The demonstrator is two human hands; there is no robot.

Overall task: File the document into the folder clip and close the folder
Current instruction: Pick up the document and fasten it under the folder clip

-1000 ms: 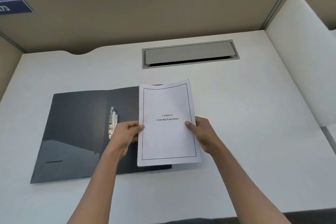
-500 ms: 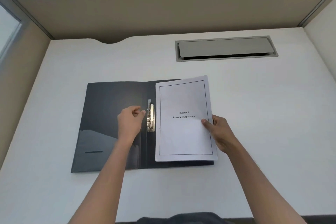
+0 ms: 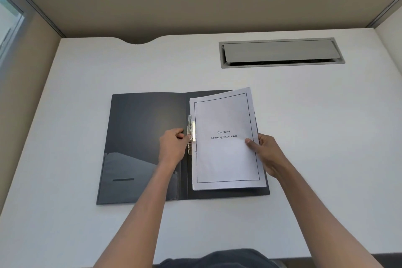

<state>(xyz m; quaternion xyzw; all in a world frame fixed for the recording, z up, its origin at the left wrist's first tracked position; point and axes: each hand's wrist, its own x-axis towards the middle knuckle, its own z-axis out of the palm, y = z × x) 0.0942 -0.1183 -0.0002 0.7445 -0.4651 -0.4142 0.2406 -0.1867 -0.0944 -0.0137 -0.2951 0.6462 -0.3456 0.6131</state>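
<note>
Right half of open dark matte folder (image 3: pixel 143 137) mostly hidden under white doc (image 3: pixel 226 139), metal clip (image 3: pixel 191 135) partly covered by left hand (image 3: pixel 173 148) fingertips pinching it, right hand (image 3: pixel 266 154) gripping doc's right edge, thumb on top, white desk (image 3: pixel 108 67).

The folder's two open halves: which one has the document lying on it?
The right half carries the document; the left half lies bare, showing only its pocket.
</note>
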